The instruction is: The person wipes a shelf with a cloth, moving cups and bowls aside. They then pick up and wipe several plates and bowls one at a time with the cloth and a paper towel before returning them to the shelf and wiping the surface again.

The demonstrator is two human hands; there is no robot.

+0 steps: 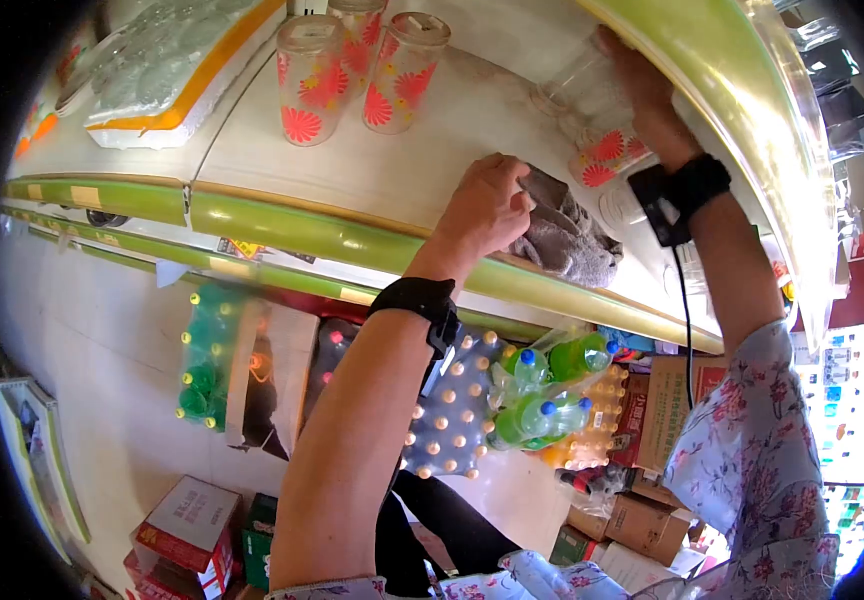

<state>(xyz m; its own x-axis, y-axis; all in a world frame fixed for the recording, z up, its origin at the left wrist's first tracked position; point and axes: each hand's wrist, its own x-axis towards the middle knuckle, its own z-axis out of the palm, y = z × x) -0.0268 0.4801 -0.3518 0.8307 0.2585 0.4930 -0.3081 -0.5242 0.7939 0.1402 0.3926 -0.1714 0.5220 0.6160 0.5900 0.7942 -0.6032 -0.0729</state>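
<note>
My left hand [487, 208], fingers curled, grips the edge of a crumpled grey cloth [570, 235] on the white shelf [352, 185]. Farther right, my right hand [642, 88] reaches in over the shelf and is closed around a clear drinking glass [584, 78]; its fingers are shaded and partly hidden. Below that hand is a glass with pink flowers [607, 158], and a clear glass [620, 207] sits near the wrist. Left of the cloth stand flowered glasses, one in front [310, 80] and another beside it [404, 72].
A plastic-wrapped pack [167, 75] lies on the shelf's left part. The green shelf edge [302, 230] runs below my hands. On the floor are packs of bottles [457, 400], green-drink bottles [542, 400] and cartons [187, 520]. A black cable [687, 320] hangs from my right wrist device.
</note>
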